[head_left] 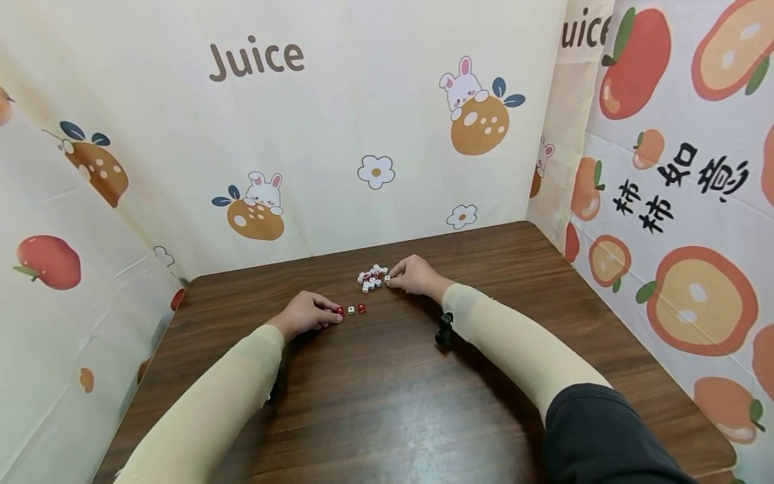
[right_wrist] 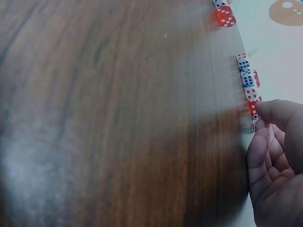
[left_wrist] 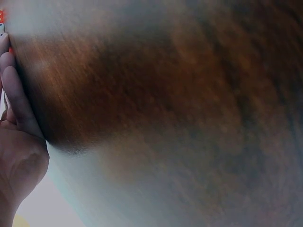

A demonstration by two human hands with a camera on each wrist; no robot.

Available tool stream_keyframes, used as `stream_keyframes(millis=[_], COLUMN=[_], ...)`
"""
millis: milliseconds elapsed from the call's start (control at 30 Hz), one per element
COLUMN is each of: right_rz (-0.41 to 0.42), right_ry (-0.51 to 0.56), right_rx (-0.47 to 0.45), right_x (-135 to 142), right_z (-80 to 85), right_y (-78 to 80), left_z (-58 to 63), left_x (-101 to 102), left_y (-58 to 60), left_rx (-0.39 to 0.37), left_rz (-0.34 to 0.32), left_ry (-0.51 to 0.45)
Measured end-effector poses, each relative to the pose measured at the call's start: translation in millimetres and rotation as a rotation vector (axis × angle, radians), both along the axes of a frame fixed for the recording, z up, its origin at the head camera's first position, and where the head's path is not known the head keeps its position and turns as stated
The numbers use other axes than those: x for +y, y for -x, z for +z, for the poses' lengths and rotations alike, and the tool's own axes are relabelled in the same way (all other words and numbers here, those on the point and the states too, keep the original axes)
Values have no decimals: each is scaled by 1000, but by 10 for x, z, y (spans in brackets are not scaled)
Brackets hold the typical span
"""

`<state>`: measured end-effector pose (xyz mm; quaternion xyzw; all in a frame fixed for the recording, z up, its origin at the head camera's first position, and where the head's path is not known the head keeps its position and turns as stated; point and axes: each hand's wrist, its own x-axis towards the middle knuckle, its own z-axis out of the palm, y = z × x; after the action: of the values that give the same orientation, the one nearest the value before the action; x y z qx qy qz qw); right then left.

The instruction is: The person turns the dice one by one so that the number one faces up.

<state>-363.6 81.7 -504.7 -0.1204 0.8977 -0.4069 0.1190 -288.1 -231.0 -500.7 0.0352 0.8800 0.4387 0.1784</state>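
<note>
My left hand [head_left: 307, 313] pinches a red die [head_left: 340, 311] between thumb and fingers at the left end of a short row. Beside that die stand a white die [head_left: 351, 310] and another red die [head_left: 361, 308], apart from each other. My right hand [head_left: 416, 277] holds a white die [head_left: 388, 278] at its fingertips, at the right side of a loose cluster of dice [head_left: 371, 284]. The cluster mixes white and red dice. In the right wrist view, the fingers partly hide a red die [right_wrist: 253, 108]; in the left wrist view, the hand [left_wrist: 21, 118] covers most of its die.
A dark brown wooden table [head_left: 363, 390] lies under both hands. Printed cloth walls stand behind the table [head_left: 338, 202] and along both sides. A black device [head_left: 444, 329] is strapped at the right wrist.
</note>
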Motion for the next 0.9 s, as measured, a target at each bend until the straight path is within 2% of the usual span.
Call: stream_keyframes(millis=[200,467,767,900], right_rz=[39,98,185,194], right_ry=[52,69,67,65], right_rx=[-14,-30,13,13], right_x=[50,77,-50,-86], right_z=[-3,29,-21,0], right_y=[-17,-95,-180,-212], left_z=[-16,8,2,7], left_x=[13,52,-10,-21], left_y=[3,19,1,0], left_rx=[-3,-11,-3,-1], left_rz=[1,-4,-13,-16], left_ry=[-12,-9,3,4])
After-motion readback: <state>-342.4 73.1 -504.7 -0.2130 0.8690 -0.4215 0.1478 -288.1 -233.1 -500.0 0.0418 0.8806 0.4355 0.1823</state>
